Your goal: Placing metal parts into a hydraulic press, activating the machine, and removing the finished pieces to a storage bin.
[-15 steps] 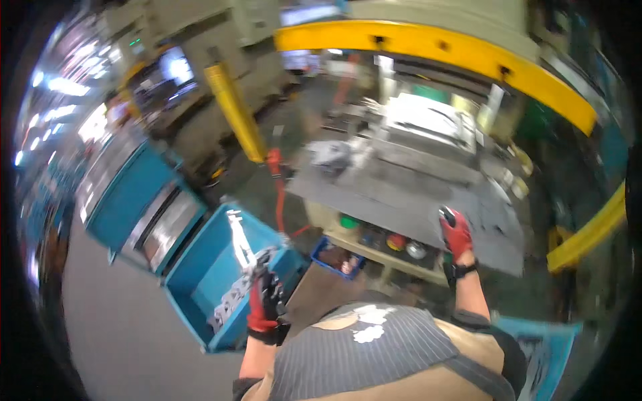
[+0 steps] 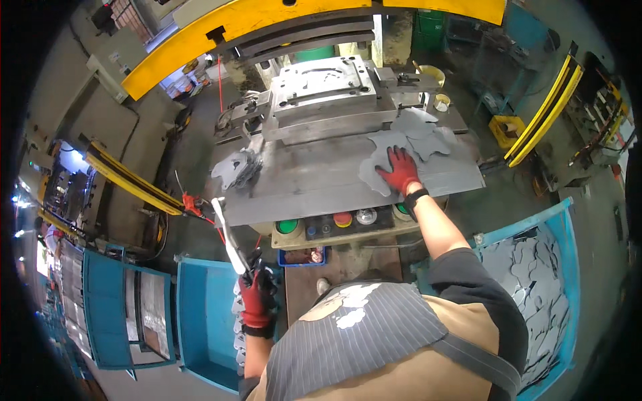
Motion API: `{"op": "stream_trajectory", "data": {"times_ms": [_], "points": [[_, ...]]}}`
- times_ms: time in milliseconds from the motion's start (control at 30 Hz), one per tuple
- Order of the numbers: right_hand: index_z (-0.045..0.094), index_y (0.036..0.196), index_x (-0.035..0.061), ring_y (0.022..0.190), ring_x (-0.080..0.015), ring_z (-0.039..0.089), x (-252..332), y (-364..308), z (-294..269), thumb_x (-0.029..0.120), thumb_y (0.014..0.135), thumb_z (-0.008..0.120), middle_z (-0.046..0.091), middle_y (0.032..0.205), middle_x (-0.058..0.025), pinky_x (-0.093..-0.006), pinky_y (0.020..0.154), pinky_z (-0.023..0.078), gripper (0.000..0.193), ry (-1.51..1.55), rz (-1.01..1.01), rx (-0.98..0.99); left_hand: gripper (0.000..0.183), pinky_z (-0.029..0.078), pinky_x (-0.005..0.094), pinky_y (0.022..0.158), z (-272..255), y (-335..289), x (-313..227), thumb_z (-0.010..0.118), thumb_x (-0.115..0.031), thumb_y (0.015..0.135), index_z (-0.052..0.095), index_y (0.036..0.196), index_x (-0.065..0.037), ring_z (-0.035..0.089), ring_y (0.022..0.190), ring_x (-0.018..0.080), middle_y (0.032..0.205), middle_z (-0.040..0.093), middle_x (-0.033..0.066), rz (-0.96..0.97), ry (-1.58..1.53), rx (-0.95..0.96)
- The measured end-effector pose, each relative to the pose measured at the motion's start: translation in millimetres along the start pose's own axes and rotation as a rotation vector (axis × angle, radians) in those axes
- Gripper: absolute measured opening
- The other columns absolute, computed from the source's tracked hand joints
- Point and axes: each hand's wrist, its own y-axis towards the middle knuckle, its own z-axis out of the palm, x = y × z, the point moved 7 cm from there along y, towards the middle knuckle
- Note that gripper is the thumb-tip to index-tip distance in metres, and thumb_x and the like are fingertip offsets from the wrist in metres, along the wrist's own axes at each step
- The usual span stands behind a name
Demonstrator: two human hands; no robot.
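My left hand [image 2: 257, 297], in a red and black glove, is closed around a long, slim white tool [image 2: 231, 242] with a short crosswise head, raised in front of the press table. My right hand [image 2: 402, 172], in a red glove, lies with fingers spread on flat grey metal blanks [image 2: 429, 140]. These irregular, lobed pieces overlap on the right side of the metal table [image 2: 304, 180]. At the table's left side sits a small pile of grey metal parts [image 2: 237, 170]. Behind the blanks stands a steel die [image 2: 328, 113] with slots and holes in its top plate.
A blue bin [image 2: 207, 314] with grey parts along one side stands lower left. Another blue bin [image 2: 565, 267], filled with flat blanks, is lower right. Yellow guard posts [image 2: 545, 110] flank the press, below a yellow beam [image 2: 267, 23]. Push buttons [image 2: 342, 219] line the table's front.
My view has swung to the right and sharpened. My right hand has moved onto the blanks. My left hand, still gripping the white tool, has come away from above the blue bin.
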Motion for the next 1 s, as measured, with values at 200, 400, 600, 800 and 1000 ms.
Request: {"op": "stream_trajectory", "data": {"times_ms": [200,400,600,800,1000], "points": [[0.02,0.134,0.0026,0.125,-0.038,0.022,62,-57,42,0.068,0.055,0.059,0.024,0.136,-0.0208,-0.05,0.102,0.016,0.109,-0.167,-0.044,0.059,0.018,0.039,0.0224,0.042,-18,77,26,0.053,-0.012,0.086,0.052,0.102,-0.005,0.049,0.052,0.0089,0.066,0.052,0.0008,0.138,0.194,0.164],[0.023,0.132,0.0037,0.123,-0.0382,0.026,79,-67,46,0.056,0.05,0.071,0.032,0.131,-0.018,-0.0534,0.1,0.019,0.109,-0.233,-0.022,0.195,0.022,0.043,0.0225,0.053,-21,126,17,0.06,-0.013,0.081,0.05,0.098,-0.003,0.052,0.06,0.0089,0.072,0.056,0.0018,-0.091,0.031,0.224],[0.038,0.122,0.0039,0.105,-0.0361,0.041,114,-69,49,0.019,0.066,0.062,0.045,0.109,-0.0199,-0.0445,0.089,0.034,0.062,-0.268,-0.105,0.213,0.033,0.044,0.03,0.064,-28,167,13,0.065,-0.025,0.077,0.055,0.095,0.001,0.054,0.069,0.0149,0.082,0.061,0.0083,0.004,0.362,0.262],[0.051,0.114,0.0059,0.103,-0.0374,0.043,106,-65,13,0.007,0.063,0.061,0.046,0.114,-0.0199,-0.0433,0.09,0.035,0.052,-0.144,-0.167,0.08,0.041,0.043,0.0275,0.079,6,193,15,0.066,-0.026,0.077,0.053,0.104,0.001,0.053,0.089,0.0127,0.096,0.06,0.0085,0.128,0.308,0.437],[0.052,0.108,-0.0042,0.094,-0.0212,0.052,69,-33,-24,0.001,0.076,0.05,0.055,0.103,-0.0137,-0.0292,0.083,0.04,0.032,0.655,0.031,-0.228,0.04,0.041,0.026,0.085,18,198,36,0.066,-0.012,0.075,0.051,0.111,-0.002,0.052,0.092,0.01,0.101,0.058,0.003,0.125,0.066,0.339]]}}
